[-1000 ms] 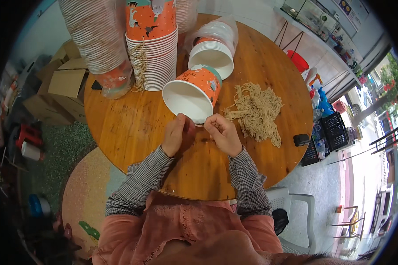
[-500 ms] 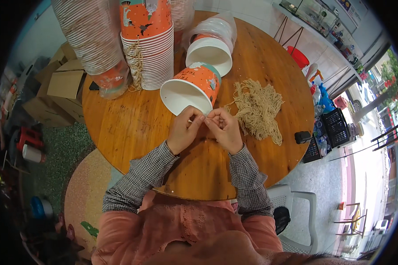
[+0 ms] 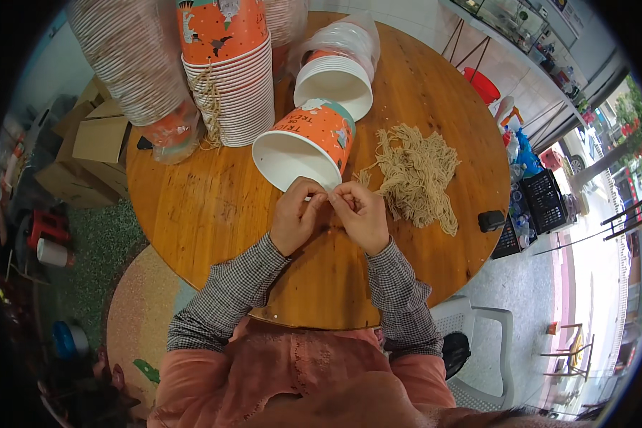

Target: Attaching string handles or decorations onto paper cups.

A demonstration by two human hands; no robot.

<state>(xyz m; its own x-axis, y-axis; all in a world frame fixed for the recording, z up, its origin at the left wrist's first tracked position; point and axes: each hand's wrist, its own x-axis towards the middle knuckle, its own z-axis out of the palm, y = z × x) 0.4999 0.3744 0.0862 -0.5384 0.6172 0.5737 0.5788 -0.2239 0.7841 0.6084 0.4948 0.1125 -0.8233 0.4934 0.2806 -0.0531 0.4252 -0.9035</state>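
Note:
An orange paper bucket [image 3: 315, 132] with printed figures and a white inside lies on its side, its mouth toward me. At its near rim my left hand [image 3: 294, 218] and my right hand [image 3: 362, 220] meet, fingertips pinched together. Whatever is between the fingers is too small to make out. Close to my right hand lies a loose heap of tan cords [image 3: 417, 177], a few strands trailing toward the bucket. Behind the bucket, nested white-rimmed buckets [image 3: 335, 87] lie in clear plastic wrap.
A tall upright stack of buckets [image 3: 239, 100] with cords hanging at its side stands at the back left, beside a plastic-wrapped stack [image 3: 132, 71]. A small black object [image 3: 490, 221] sits at the round wooden table's [image 3: 207, 221] right edge. A white chair [image 3: 488, 349] stands at right.
The view has shifted slightly. Both hands stay pinched at the bucket's rim, with only a slight change in finger position.

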